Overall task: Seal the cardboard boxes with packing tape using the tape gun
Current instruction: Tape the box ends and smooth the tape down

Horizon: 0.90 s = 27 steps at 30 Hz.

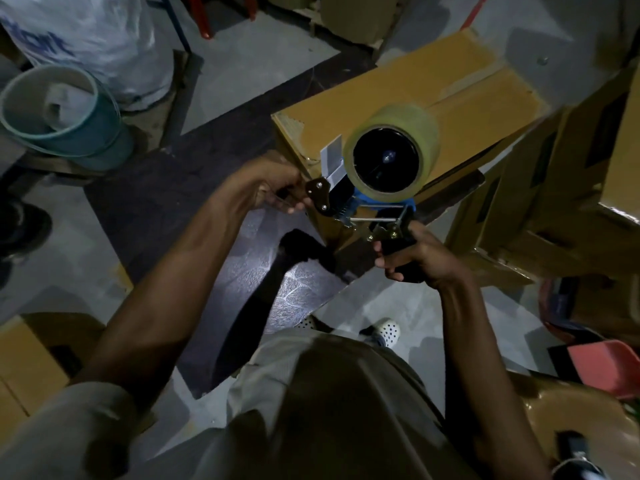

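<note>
Two grips hold the gun (337, 199) over the near corner of the box (398, 91), right grip (415, 259) wrapped round its handle, left grip (277, 190) pinching its front, so I'd pull tape (427, 133) straight and press flat.

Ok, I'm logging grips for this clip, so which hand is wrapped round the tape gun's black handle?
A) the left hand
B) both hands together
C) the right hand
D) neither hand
C: the right hand is curled round the black handle of the tape gun, while the left hand is up at the gun's front end, by the black plate.
</note>
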{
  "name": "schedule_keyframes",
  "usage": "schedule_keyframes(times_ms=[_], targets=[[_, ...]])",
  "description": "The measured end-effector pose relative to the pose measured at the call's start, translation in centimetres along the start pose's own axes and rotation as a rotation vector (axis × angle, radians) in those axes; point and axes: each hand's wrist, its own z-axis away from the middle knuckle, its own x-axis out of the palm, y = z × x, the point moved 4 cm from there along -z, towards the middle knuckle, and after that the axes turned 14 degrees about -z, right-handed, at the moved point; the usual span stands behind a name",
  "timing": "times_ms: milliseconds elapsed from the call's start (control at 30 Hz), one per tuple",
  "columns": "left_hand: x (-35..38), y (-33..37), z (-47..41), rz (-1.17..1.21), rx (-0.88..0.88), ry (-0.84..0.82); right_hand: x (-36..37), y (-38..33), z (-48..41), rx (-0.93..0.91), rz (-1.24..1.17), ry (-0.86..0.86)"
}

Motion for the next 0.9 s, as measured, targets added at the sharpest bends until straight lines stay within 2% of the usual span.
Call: schedule_keyframes(times_ms=[200, 467, 633, 900], targets=[[-2.7, 1.1, -1.8, -0.174, 0.029, 0.035, 0.7, -0.2, -0.8, 0.005, 0.025, 0.05], [-13.3, 0.0, -6.8, -0.34, -0.014, 0.213, -1.4, 0.5, 1.9, -0.004, 0.271, 0.126], [-14.5, 2.3, -7.4, -0.4, 0.148, 0.219, -0.9, 1.0, 1.0, -0.021, 0.331, 0.175], [-16.2, 3.2, -11.1, -0.493, 0.226, 0.329, 1.5, 1.3, -1.4, -0.037, 0.29, 0.281]])
